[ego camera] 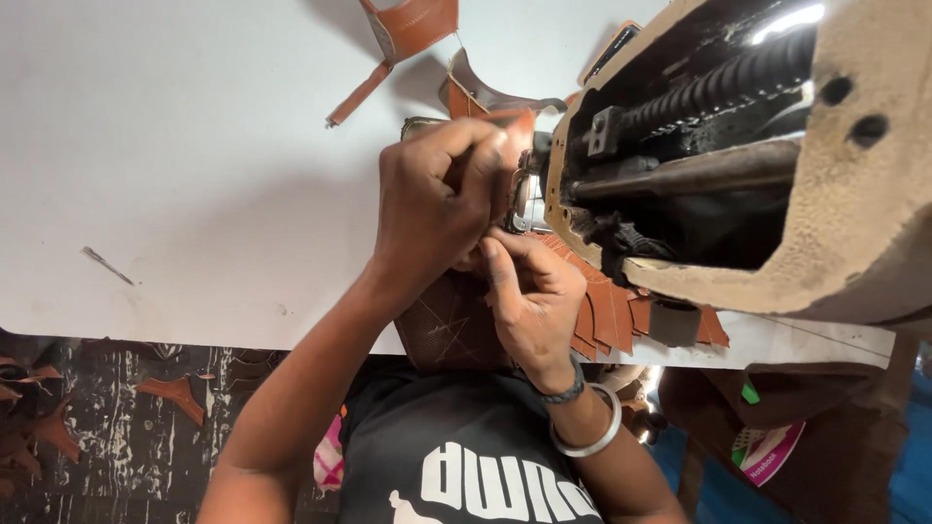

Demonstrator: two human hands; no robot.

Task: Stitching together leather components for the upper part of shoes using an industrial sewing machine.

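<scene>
Looking down from the head camera, the view took in a white worktable (175, 175) and a worn beige sewing machine (825, 223) lying across the upper right. Low at the right, beside the table's near edge, a round pink, green and white packet (767, 451) rested on a brown surface. The left hand (437, 199) was closed in a pinch on a brown leather piece (515, 126) right at the machine's needle area. The right hand (529, 301) sat just below, its fingers pinched together and touching the left hand; what they gripped could not be told. Under both hands lay a darker brown stitched panel (447, 330) and a fan of orange-brown cut pieces (607, 311). More leather scraps (408, 34) lay at the table's far edge. The table's left half lay open, bearing only a small thin tool (107, 264).
</scene>
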